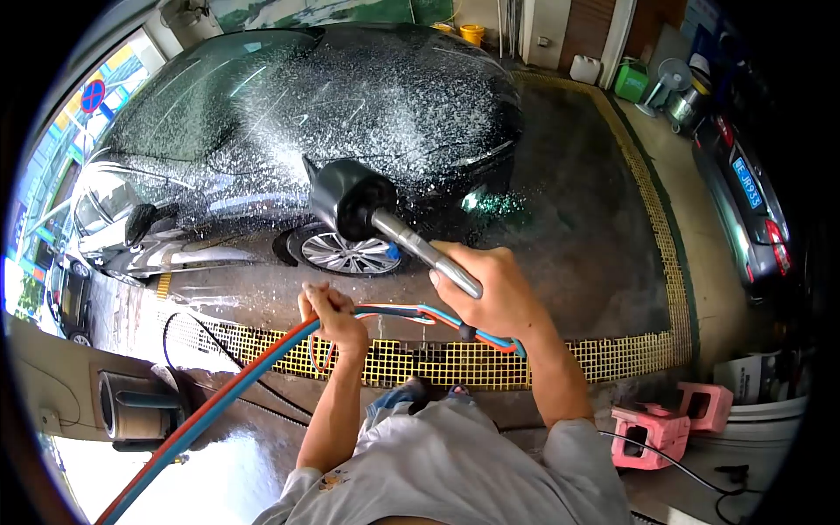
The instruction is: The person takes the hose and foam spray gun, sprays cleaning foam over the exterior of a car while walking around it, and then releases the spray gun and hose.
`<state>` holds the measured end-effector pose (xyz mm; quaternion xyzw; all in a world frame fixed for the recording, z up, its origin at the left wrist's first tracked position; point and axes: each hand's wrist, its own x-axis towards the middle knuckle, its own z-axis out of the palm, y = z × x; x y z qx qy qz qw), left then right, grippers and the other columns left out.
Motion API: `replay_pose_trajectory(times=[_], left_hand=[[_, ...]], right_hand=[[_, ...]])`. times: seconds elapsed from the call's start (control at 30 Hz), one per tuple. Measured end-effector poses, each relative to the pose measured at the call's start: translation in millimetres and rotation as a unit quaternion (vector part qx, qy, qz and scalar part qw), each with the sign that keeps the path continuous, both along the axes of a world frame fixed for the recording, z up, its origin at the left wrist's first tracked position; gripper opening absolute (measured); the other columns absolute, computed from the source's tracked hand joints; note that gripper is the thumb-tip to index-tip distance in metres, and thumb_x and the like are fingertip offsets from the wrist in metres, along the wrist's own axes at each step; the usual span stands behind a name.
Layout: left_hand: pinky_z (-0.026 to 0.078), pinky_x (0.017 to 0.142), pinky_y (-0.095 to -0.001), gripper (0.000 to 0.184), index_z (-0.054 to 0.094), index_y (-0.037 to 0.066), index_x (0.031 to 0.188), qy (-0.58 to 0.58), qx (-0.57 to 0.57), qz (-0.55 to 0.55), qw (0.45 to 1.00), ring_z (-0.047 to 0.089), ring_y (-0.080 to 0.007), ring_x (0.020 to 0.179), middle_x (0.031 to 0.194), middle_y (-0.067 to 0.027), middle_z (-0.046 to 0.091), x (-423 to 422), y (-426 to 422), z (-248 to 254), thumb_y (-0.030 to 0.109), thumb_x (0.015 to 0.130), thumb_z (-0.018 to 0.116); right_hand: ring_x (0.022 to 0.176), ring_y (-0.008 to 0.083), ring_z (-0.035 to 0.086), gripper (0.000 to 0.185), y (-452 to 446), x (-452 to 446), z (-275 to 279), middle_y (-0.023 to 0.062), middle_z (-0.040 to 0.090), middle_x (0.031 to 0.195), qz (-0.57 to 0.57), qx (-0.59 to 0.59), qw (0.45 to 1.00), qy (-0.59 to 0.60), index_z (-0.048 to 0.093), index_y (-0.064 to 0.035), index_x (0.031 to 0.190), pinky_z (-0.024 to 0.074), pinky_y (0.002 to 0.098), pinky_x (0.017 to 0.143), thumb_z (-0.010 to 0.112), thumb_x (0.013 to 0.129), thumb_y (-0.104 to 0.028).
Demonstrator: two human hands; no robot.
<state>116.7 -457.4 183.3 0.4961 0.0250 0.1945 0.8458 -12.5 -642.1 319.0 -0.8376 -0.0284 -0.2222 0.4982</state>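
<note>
My right hand (pixel 494 284) is closed round the metal tube of a spray gun (pixel 352 199) with a wide black head. White foam flecks fly from the gun's tip and cover the side and roof of a dark car (pixel 437 66) in front of me. Lower down and to the left, my left hand (pixel 334 315) grips a paired orange and blue hose (pixel 236 389). From that hand the hose runs down to the lower left, and a looser stretch hangs toward my right wrist. The car's silver wheel (pixel 346 252) shows just beyond the gun.
Yellow floor grating (pixel 577 363) runs between me and the car. Pink plastic blocks (pixel 649 436) stand at my right. A second car (pixel 744 201) is parked farther right, near a fan (pixel 672 74) and a green container (pixel 630 80). Behind my left arm, a black hose (pixel 271 407) crosses the floor.
</note>
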Motion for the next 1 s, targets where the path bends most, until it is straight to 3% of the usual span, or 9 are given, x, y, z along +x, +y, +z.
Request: replay_pose_trajectory(times=[0.07,0.17,0.33,0.53,0.6,0.8,0.87,0.93,1.0], left_hand=[[0.024,0.04,-0.0205,0.029,0.047,0.008,0.081,-0.019,0.011,-0.037,0.999,0.032,-0.0046,0.045,0.057,0.0023,0.039,-9,16,-9,0.027,0.102,0.048],[0.028,0.039,-0.0221,0.031,0.047,0.007,0.079,-0.029,-0.007,-0.09,0.995,0.033,-0.0074,0.043,0.056,-0.0005,0.038,-25,23,-10,0.028,0.102,0.047],[0.03,0.037,-0.0217,0.028,0.046,0.005,0.077,-0.091,0.017,-0.172,0.981,0.036,-0.0087,0.044,0.058,-0.0032,0.042,-35,15,3,0.023,0.099,0.047],[0.026,0.036,-0.0213,0.021,0.048,0.006,0.084,-0.095,-0.064,-0.098,0.989,0.033,-0.0085,0.042,0.058,-0.0035,0.04,-7,-16,35,0.02,0.098,0.044],[0.028,0.036,-0.022,0.018,0.049,0.005,0.088,-0.14,-0.054,-0.14,0.979,0.033,-0.009,0.042,0.058,-0.0042,0.041,-9,-35,38,0.02,0.099,0.045],[0.037,0.044,-0.027,0.015,0.047,0.004,0.094,-0.155,-0.078,-0.21,0.962,0.042,-0.0127,0.049,0.063,-0.0065,0.047,-50,-110,34,0.018,0.1,0.046],[0.039,0.046,-0.0286,0.015,0.047,0.003,0.095,-0.179,-0.015,-0.221,0.959,0.044,-0.0135,0.05,0.064,-0.0071,0.048,-66,-143,14,0.017,0.1,0.046],[0.043,0.045,-0.0297,0.014,0.048,0.004,0.093,-0.234,-0.049,-0.258,0.936,0.047,-0.0147,0.051,0.064,-0.0074,0.049,-87,-159,19,0.016,0.1,0.047],[0.037,0.04,-0.0254,0.012,0.054,0.006,0.098,-0.269,-0.047,-0.221,0.936,0.041,-0.0124,0.045,0.061,-0.0055,0.047,-105,-200,48,0.015,0.099,0.046]], right_hand=[[0.053,0.0264,0.063,0.026,-16,9,-32,0.0184,0.061,0.064,0.014,-0.024,1.0,-0.001,0.066,0.0001,0.109,0.047,0.0372,0.052,0.065,0.085,-0.009],[0.051,0.0238,0.057,0.025,-49,3,-105,0.0175,0.06,0.063,-0.027,-0.027,0.99,0.137,0.067,-0.0019,0.109,0.0467,0.038,0.054,0.065,0.085,-0.011],[0.062,0.0415,0.06,0.023,-103,-34,-188,0.0226,0.06,0.067,-0.191,-0.051,0.948,0.252,0.065,-0.0009,0.105,0.0474,0.044,0.057,0.063,0.084,-0.011],[0.073,0.0438,0.063,0.029,-145,-40,-215,0.0247,0.062,0.072,-0.342,-0.125,0.893,0.266,0.062,-0.0025,0.113,0.0489,0.0498,0.062,0.062,0.086,-0.012],[0.074,0.0442,0.063,0.032,-149,-43,-227,0.0249,0.063,0.074,-0.317,-0.171,0.9,0.245,0.06,-0.0028,0.117,0.0488,0.051,0.062,0.062,0.085,-0.009],[0.074,0.0333,0.068,0.041,-152,-42,-188,0.0217,0.067,0.084,-0.012,-0.008,0.978,0.209,0.06,-0.0043,0.126,0.0522,0.0392,0.069,0.065,0.085,-0.007],[0.078,0.0318,0.069,0.043,-173,-30,-188,0.0219,0.068,0.094,0.067,0.014,0.979,0.194,0.06,-0.0042,0.127,0.0527,0.0377,0.072,0.065,0.085,-0.007],[0.075,0.0338,0.068,0.041,-210,-22,-188,0.0227,0.069,0.096,0.116,0.012,0.972,0.202,0.061,-0.0018,0.125,0.053,0.0387,0.07,0.066,0.084,-0.009],[0.073,0.0344,0.068,0.038,-258,-24,-220,0.0225,0.069,0.089,0.11,-0.051,0.984,0.134,0.064,-0.0028,0.121,0.0527,0.0389,0.067,0.066,0.084,-0.009]])
